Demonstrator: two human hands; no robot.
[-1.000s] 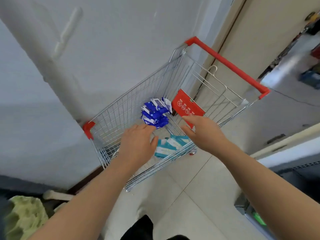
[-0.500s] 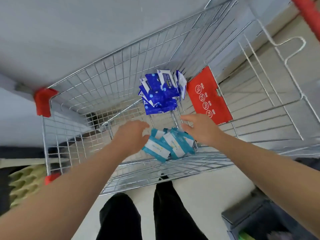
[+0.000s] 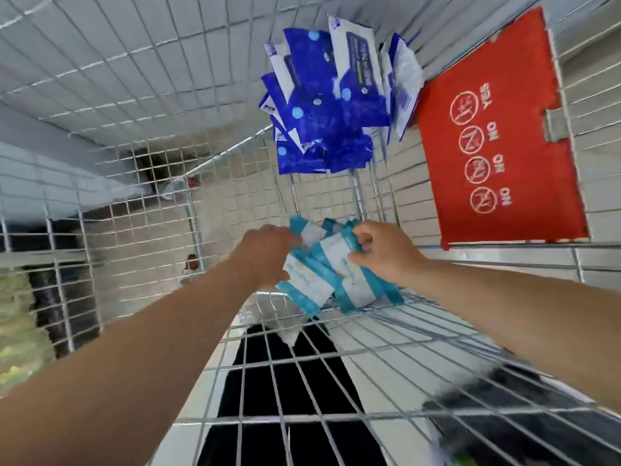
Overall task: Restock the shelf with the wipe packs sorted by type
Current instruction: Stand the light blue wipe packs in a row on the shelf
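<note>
Both my arms reach down into a wire shopping cart (image 3: 134, 105). A heap of teal-and-white wipe packs (image 3: 322, 287) lies at the near end of the cart floor. My left hand (image 3: 265, 253) grips the left side of that heap, fingers curled onto the packs. My right hand (image 3: 383, 253) pinches the top edge of a teal pack on the right side. A pile of dark blue-and-white wipe packs (image 3: 329, 105) lies at the far end of the cart, untouched. No shelf is in view.
A red plastic child-seat flap (image 3: 497, 129) with warning icons hangs on the cart's right wall. The cart's near wire wall (image 3: 302, 381) crosses below my forearms. My dark trouser legs show through the mesh. Something yellow-green sits outside the cart at the far left (image 3: 16, 314).
The view has dropped closer into the cart. Both hands moved down from just above the teal packs and now close on them from either side.
</note>
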